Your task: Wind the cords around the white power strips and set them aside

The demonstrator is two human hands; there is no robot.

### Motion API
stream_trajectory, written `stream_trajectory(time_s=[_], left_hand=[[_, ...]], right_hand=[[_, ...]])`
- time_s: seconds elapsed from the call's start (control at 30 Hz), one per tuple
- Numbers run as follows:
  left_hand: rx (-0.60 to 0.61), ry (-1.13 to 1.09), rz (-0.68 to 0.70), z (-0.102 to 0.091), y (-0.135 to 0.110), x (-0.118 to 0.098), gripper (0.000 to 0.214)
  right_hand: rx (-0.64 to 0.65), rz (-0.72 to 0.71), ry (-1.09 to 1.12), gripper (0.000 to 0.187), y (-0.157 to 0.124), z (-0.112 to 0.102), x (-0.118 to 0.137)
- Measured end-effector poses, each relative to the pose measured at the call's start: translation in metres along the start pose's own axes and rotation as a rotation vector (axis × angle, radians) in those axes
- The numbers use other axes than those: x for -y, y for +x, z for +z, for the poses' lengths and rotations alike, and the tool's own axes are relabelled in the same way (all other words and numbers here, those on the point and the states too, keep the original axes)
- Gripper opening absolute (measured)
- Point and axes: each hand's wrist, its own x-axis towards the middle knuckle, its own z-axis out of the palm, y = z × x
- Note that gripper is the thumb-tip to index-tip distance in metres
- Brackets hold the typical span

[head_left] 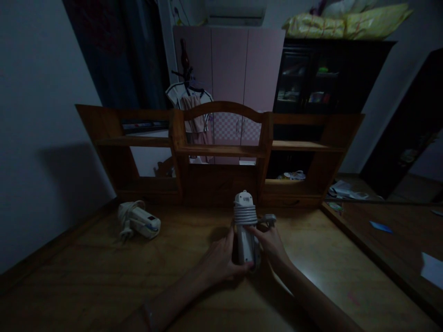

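Observation:
A white power strip (pixel 246 246) is held between my two hands over the wooden desk, its far end tilted away from me. Its grey-white cord (pixel 245 215) is wound in several turns around the far part. My left hand (pixel 223 259) grips the strip's left side, with the thumb across its near end. On the right, the fingers of my right hand (pixel 272 242) press against the strip just below the coils. The plug (pixel 269 218) sticks out to the right above my right hand. What lies under the strip is hidden.
A second power strip (pixel 143 222) with its cord wrapped around it lies at the desk's left. Along the back edge stands a wooden shelf unit (pixel 221 150). A lower wooden surface at right holds a blue card (pixel 380 226) and white paper (pixel 432 269).

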Motion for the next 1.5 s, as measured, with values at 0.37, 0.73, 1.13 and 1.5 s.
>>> stream_trajectory(time_s=[0.37, 0.73, 1.13, 1.5], left_hand=[[0.028, -0.143, 0.065, -0.007, 0.0, -0.003, 0.083], [-0.02, -1.054, -0.168, 0.01, 0.022, 0.029, 0.052], [-0.112, -0.901, -0.197, -0.004, 0.019, 0.023, 0.053], [-0.117, -0.943, -0.125, 0.007, 0.022, 0.029, 0.05]], right_hand=[[0.059, -0.175, -0.063, 0.045, -0.007, 0.005, 0.01], [0.161, -0.13, -0.173, 0.04, -0.012, 0.006, 0.016], [0.247, -0.055, -0.103, 0.054, -0.012, -0.001, 0.02], [0.205, -0.087, -0.003, 0.053, -0.009, 0.003, 0.016]])
